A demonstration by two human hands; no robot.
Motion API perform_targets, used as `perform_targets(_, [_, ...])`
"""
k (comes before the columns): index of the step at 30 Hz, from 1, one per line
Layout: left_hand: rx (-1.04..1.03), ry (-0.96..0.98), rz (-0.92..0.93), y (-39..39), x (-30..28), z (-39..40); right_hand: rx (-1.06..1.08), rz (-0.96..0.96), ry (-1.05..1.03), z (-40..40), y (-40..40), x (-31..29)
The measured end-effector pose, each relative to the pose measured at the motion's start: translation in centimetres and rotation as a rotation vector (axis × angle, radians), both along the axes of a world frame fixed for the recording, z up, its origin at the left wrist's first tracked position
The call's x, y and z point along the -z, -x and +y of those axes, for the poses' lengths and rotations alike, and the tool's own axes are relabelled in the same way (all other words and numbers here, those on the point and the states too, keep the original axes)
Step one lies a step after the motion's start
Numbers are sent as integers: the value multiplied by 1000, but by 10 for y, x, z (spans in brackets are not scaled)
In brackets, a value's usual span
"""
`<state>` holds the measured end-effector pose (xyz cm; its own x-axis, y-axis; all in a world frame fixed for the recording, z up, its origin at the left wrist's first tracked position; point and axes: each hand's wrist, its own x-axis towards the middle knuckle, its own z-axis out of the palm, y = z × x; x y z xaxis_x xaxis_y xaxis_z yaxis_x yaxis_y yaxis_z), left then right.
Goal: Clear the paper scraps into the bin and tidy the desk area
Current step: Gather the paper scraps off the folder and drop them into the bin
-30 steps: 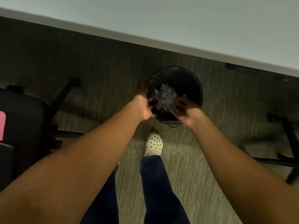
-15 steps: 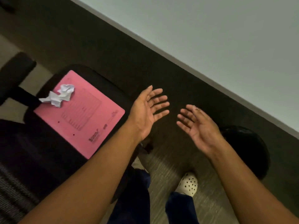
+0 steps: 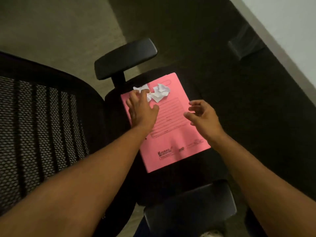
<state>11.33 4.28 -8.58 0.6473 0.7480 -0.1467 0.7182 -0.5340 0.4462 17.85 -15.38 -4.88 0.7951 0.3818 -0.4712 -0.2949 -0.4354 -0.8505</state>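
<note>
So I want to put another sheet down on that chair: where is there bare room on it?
The lower part of the pink folder, between the printed logo and the right hand, is bare. The dark seat below the folder is free too. The top end is crowded: crumpled paper and the left hand.

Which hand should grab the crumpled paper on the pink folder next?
Left. The left hand already has its fingertips at the crumpled paper on the pink folder. The right hand hovers open nearer the folder's right edge, farther from the scraps.
</note>
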Motion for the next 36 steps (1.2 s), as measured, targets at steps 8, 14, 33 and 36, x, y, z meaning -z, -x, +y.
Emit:
perform_targets(8, [396, -67, 280, -22, 9, 82, -465, -567, 355, 111, -28, 46])
perform_targets(14, [451, -107, 327, -21, 18, 80, -653, -630, 577, 146, -31, 70])
perform_targets(33, [-237, 565, -215, 10, 19, -23, -113, -47, 155, 37, 8, 52])
perform_targets(36, [-221, 675, -245, 14, 6, -69, 93, 268, -109, -19, 13, 31])
